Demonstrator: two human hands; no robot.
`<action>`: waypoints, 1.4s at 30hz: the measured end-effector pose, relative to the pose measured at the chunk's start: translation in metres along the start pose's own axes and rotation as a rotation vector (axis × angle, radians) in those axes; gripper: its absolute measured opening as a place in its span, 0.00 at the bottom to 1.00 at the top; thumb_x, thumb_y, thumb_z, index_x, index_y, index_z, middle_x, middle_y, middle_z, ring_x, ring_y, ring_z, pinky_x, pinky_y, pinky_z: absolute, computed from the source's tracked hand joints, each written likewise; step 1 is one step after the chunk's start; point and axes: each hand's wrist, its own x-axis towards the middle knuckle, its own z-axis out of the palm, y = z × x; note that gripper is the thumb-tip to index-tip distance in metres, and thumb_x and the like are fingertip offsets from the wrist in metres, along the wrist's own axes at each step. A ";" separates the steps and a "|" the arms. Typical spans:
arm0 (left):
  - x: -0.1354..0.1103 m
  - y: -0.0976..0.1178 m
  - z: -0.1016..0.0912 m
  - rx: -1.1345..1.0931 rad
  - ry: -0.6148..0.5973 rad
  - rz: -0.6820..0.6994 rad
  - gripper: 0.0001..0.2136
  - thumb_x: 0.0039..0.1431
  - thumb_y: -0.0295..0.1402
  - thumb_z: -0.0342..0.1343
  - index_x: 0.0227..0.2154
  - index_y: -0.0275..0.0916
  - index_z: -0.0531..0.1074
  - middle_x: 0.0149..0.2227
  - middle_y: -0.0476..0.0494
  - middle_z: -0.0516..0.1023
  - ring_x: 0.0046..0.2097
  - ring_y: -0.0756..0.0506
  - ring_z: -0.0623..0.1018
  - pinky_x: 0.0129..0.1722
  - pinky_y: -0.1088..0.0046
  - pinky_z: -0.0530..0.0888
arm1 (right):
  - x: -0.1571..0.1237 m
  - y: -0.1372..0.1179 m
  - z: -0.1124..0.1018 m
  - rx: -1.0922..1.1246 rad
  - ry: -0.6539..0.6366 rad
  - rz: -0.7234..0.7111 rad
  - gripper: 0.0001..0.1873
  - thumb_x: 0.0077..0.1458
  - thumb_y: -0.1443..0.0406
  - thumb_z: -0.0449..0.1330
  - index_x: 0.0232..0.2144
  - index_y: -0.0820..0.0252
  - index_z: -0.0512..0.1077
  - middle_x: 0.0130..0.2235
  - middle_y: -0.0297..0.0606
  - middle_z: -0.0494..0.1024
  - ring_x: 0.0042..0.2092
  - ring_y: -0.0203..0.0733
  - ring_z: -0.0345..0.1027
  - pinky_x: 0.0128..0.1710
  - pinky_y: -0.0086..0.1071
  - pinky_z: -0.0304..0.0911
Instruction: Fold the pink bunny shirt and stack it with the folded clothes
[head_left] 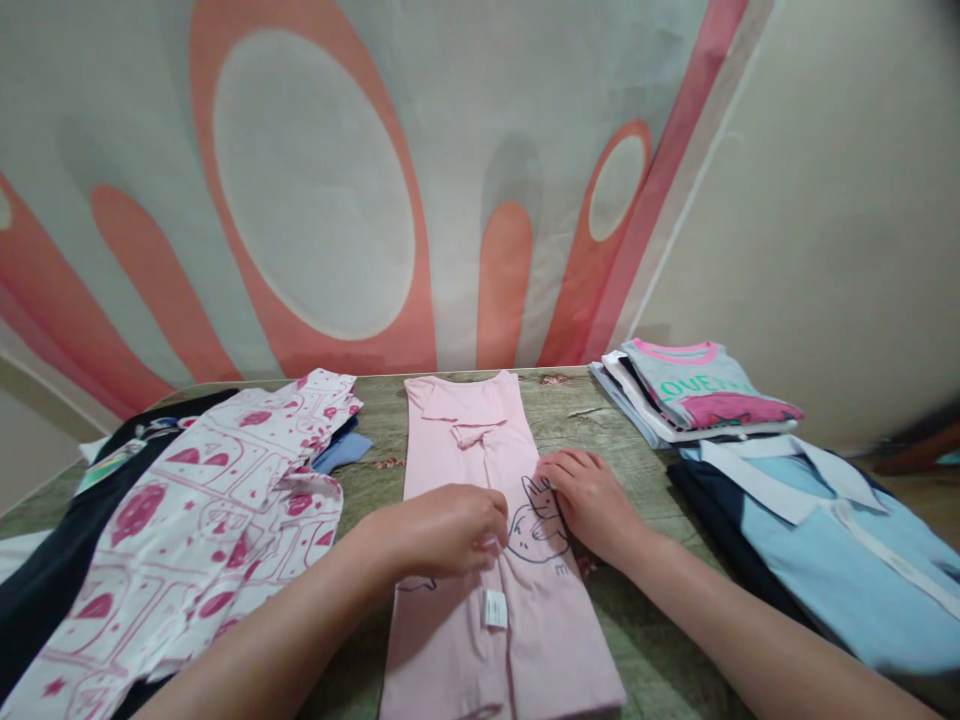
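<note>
A pink T-shirt (450, 470) with dark line drawings lies lengthwise on the table in front of me, its sides folded inward to a seam down the middle. A white tag (495, 609) shows near that seam. My left hand (461, 530) is closed in a pinch on the shirt's fabric at the middle; its fingertips are partly hidden. Over the shirt's right edge rests my right hand (589, 500), fingers stretched out on the cloth beside the drawn figure. The shirt's lower end runs out of view.
White clothing with a pink print (247, 500) lies on dark garments at the left, beside a small blue cloth (343, 452). A folded stack topped by a grey and pink shirt (697, 385) stands at the back right. Nearer is a light blue collared shirt (847, 550). The wood-patterned table (622, 470) meets a wall behind.
</note>
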 end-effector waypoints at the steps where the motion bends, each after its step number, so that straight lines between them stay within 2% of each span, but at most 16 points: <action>1: -0.001 -0.001 -0.002 -0.013 -0.002 0.007 0.07 0.52 0.23 0.56 0.31 0.42 0.75 0.37 0.49 0.77 0.34 0.47 0.77 0.36 0.74 0.71 | 0.000 -0.002 0.000 0.034 0.000 -0.016 0.17 0.56 0.78 0.53 0.43 0.57 0.72 0.47 0.41 0.76 0.51 0.46 0.63 0.49 0.40 0.55; 4: -0.002 -0.002 -0.007 -0.008 -0.006 -0.010 0.08 0.53 0.24 0.55 0.34 0.42 0.75 0.40 0.48 0.77 0.39 0.46 0.78 0.40 0.74 0.71 | 0.000 -0.011 0.002 0.151 -0.053 -0.084 0.14 0.57 0.75 0.56 0.42 0.55 0.72 0.45 0.37 0.76 0.48 0.43 0.65 0.48 0.38 0.55; 7: -0.001 -0.003 -0.007 -0.003 -0.019 -0.011 0.08 0.54 0.25 0.54 0.34 0.43 0.75 0.39 0.48 0.77 0.38 0.46 0.77 0.40 0.74 0.71 | 0.001 -0.012 0.006 0.115 -0.021 -0.004 0.09 0.57 0.73 0.57 0.38 0.55 0.73 0.42 0.37 0.76 0.46 0.44 0.65 0.46 0.38 0.55; 10: 0.003 -0.008 0.000 0.018 0.057 -0.042 0.07 0.56 0.26 0.52 0.35 0.42 0.74 0.40 0.47 0.76 0.39 0.46 0.77 0.41 0.73 0.71 | 0.002 -0.012 0.011 0.088 0.045 0.051 0.09 0.58 0.73 0.56 0.37 0.57 0.73 0.41 0.38 0.76 0.46 0.44 0.64 0.45 0.38 0.54; 13: 0.011 -0.013 0.012 0.087 0.167 -0.173 0.05 0.56 0.30 0.54 0.37 0.40 0.71 0.40 0.45 0.74 0.40 0.44 0.76 0.41 0.70 0.71 | 0.001 -0.016 0.014 0.146 0.029 0.006 0.07 0.58 0.71 0.57 0.37 0.57 0.73 0.41 0.38 0.75 0.44 0.43 0.64 0.45 0.37 0.55; 17: 0.020 -0.010 0.023 0.193 0.153 -0.305 0.17 0.49 0.40 0.63 0.39 0.38 0.69 0.43 0.40 0.72 0.42 0.40 0.74 0.40 0.65 0.72 | 0.002 -0.015 0.014 0.065 0.022 0.056 0.06 0.58 0.70 0.57 0.37 0.57 0.73 0.40 0.39 0.74 0.44 0.45 0.64 0.44 0.38 0.55; 21: 0.019 0.006 0.020 0.255 0.089 -0.371 0.23 0.47 0.44 0.65 0.42 0.36 0.68 0.47 0.35 0.70 0.45 0.37 0.73 0.43 0.62 0.73 | 0.000 -0.007 0.011 -0.018 0.065 0.123 0.10 0.58 0.72 0.56 0.40 0.58 0.72 0.43 0.41 0.73 0.46 0.46 0.62 0.44 0.39 0.55; 23: 0.018 0.013 0.018 0.279 0.057 -0.388 0.26 0.46 0.46 0.66 0.43 0.35 0.68 0.49 0.34 0.70 0.49 0.36 0.72 0.46 0.61 0.72 | -0.002 -0.008 0.009 0.034 0.027 0.055 0.13 0.56 0.74 0.55 0.43 0.58 0.71 0.46 0.42 0.73 0.47 0.46 0.62 0.45 0.38 0.56; 26: 0.016 0.019 0.020 0.336 0.016 -0.391 0.31 0.46 0.47 0.66 0.48 0.33 0.68 0.54 0.30 0.68 0.53 0.33 0.70 0.51 0.58 0.70 | -0.001 -0.013 0.005 0.086 -0.109 -0.074 0.16 0.55 0.73 0.56 0.45 0.56 0.70 0.46 0.39 0.72 0.47 0.44 0.62 0.45 0.37 0.56; 29: 0.016 0.020 0.025 0.374 0.007 -0.386 0.32 0.47 0.48 0.66 0.50 0.31 0.67 0.55 0.28 0.67 0.54 0.33 0.69 0.50 0.56 0.71 | 0.009 -0.012 -0.001 -0.029 -0.164 0.006 0.11 0.58 0.72 0.55 0.41 0.56 0.72 0.42 0.39 0.74 0.45 0.44 0.63 0.44 0.38 0.55; 32: 0.017 0.021 0.027 0.378 -0.003 -0.398 0.31 0.48 0.47 0.66 0.50 0.32 0.67 0.54 0.28 0.69 0.54 0.33 0.70 0.49 0.57 0.72 | 0.027 -0.007 -0.001 -0.129 -0.149 0.071 0.09 0.59 0.71 0.55 0.38 0.58 0.74 0.40 0.41 0.74 0.45 0.45 0.64 0.45 0.38 0.54; 35: 0.016 0.024 0.026 0.371 -0.011 -0.390 0.31 0.48 0.46 0.66 0.50 0.32 0.67 0.54 0.28 0.69 0.53 0.33 0.70 0.49 0.57 0.72 | 0.047 -0.001 0.008 -0.041 -0.160 -0.029 0.10 0.57 0.71 0.58 0.41 0.55 0.74 0.43 0.38 0.75 0.47 0.44 0.64 0.46 0.36 0.54; 37: 0.015 0.024 0.024 0.367 -0.014 -0.377 0.31 0.47 0.45 0.67 0.50 0.33 0.67 0.55 0.28 0.68 0.54 0.33 0.70 0.49 0.57 0.72 | 0.057 0.006 0.018 0.028 -0.153 -0.044 0.11 0.57 0.70 0.58 0.42 0.52 0.74 0.44 0.35 0.75 0.47 0.42 0.64 0.46 0.35 0.55; 40: 0.015 0.016 0.022 0.352 0.009 -0.344 0.29 0.45 0.47 0.68 0.46 0.34 0.69 0.51 0.33 0.71 0.51 0.34 0.71 0.47 0.58 0.72 | 0.064 0.020 0.031 0.041 -0.051 0.076 0.11 0.59 0.71 0.56 0.41 0.54 0.75 0.44 0.37 0.76 0.47 0.43 0.65 0.46 0.35 0.55; 42: 0.018 0.006 0.022 0.346 0.078 -0.347 0.25 0.49 0.48 0.65 0.44 0.35 0.70 0.49 0.35 0.72 0.49 0.36 0.72 0.45 0.60 0.72 | 0.064 0.027 0.035 0.037 0.010 0.108 0.13 0.59 0.72 0.55 0.42 0.55 0.75 0.44 0.39 0.76 0.47 0.43 0.65 0.46 0.36 0.55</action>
